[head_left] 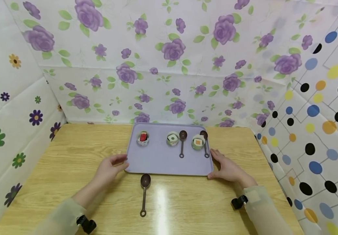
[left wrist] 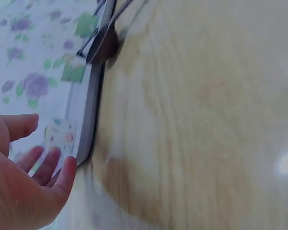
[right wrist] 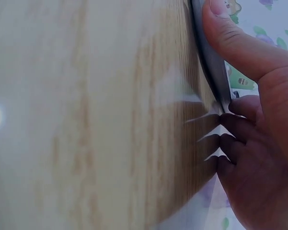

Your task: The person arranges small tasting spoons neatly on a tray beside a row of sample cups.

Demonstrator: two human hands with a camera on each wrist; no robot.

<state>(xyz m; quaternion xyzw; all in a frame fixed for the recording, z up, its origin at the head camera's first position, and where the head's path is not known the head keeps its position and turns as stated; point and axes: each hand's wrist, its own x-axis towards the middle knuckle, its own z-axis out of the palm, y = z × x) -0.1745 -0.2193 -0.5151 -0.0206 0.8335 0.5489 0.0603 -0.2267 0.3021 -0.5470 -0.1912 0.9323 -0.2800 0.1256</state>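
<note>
A lavender tray (head_left: 157, 161) lies on the wooden table. My left hand (head_left: 111, 168) is at its left edge, fingers loosely bent and thumb apart; whether they touch the rim is hard to tell. At the right edge, my right hand (head_left: 228, 168) rests its fingertips against the tray's side, with the thumb near the front corner. On the tray stand a small cup (head_left: 143, 143) with a red-topped piece, a cup (head_left: 173, 143) with a white-and-green piece, and a green cup (head_left: 197, 147) with a white-and-orange piece. Two brown spoons (head_left: 182, 143) (head_left: 206, 147) lie beside the right-hand cups.
Another brown spoon (head_left: 145, 181) lies on the table (head_left: 186, 202) in front of the tray, handle toward me. A flower-patterned sheet (head_left: 157, 81) hangs behind the table, with a dotted sheet (head_left: 318, 130) on the right and a daisy-patterned one (head_left: 16, 98) on the left.
</note>
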